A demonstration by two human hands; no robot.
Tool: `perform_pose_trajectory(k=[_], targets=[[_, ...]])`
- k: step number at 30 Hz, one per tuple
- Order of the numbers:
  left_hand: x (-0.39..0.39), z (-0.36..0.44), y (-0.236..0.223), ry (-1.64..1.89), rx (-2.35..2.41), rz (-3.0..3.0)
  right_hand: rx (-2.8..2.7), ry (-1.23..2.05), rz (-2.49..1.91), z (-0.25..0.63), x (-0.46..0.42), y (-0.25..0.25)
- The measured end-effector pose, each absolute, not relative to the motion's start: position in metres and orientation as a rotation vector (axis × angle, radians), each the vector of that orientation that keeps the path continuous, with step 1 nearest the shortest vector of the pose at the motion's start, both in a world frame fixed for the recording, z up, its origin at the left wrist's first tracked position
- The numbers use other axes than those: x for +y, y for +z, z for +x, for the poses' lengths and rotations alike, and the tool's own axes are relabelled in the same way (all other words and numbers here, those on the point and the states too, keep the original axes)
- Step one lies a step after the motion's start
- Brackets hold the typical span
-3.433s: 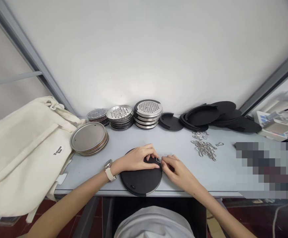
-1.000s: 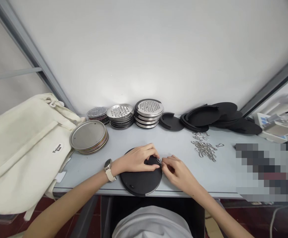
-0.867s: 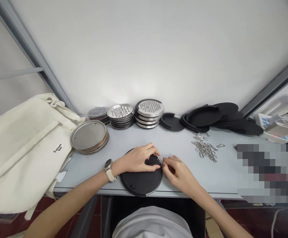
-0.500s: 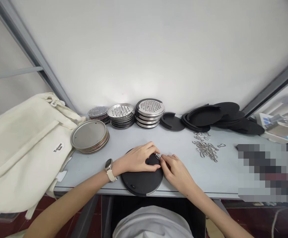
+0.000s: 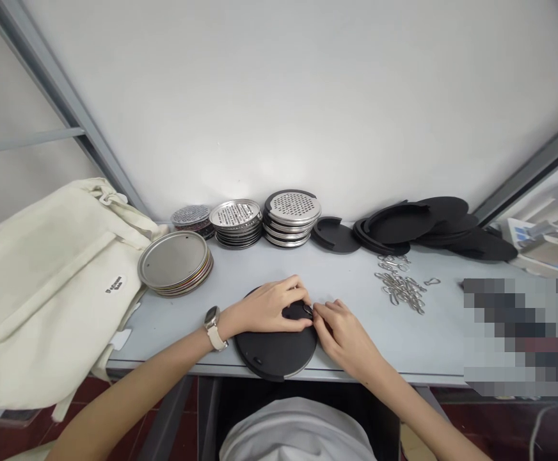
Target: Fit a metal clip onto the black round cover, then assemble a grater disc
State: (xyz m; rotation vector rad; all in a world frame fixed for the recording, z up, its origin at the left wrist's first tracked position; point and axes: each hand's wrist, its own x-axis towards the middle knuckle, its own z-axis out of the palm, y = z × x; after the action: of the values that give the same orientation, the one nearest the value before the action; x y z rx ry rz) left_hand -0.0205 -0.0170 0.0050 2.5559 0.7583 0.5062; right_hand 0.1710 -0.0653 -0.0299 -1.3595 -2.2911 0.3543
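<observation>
A black round disc (image 5: pixel 279 352) with a raised rim and a small slot lies flat at the table's front edge. Across its top rests my left hand (image 5: pixel 274 308), thumb and fingers curved and pressing on it near its right side. My right hand (image 5: pixel 339 326) is closed in a pinch at the disc's right edge. Between the two hands shows a small metal clip (image 5: pixel 308 310), held at its end by the right fingertips. Part of the clip and the spot where it meets the disc are hidden by the fingers.
Similar metal clips (image 5: pixel 401 291) lie in a loose pile to the right. Along the wall stand metal discs (image 5: pixel 173 259), grater plates (image 5: pixel 235 214), a stack of rimmed graters (image 5: pixel 293 208) and black discs (image 5: pixel 398 224). A cream backpack (image 5: pixel 48 288) leans at the left.
The clip has turned slightly and sits lower, nearer the disc's edge. Both hands stay in almost the same place; the view has shifted a little.
</observation>
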Motion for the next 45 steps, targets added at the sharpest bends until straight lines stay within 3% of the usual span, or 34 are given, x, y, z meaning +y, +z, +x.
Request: perform_pose_trajectory(k=[12, 45], targets=[[-0.018, -0.02, 0.006, 0.508, 0.752, 2.551, -2.33, 0.23, -1.37, 0.176, -0.071, -0.03], [-0.019, -0.02, 0.008, 0.507, 0.746, 2.449, -2.356, 0.284, -1.34, 0.181, -0.063, -0.025]])
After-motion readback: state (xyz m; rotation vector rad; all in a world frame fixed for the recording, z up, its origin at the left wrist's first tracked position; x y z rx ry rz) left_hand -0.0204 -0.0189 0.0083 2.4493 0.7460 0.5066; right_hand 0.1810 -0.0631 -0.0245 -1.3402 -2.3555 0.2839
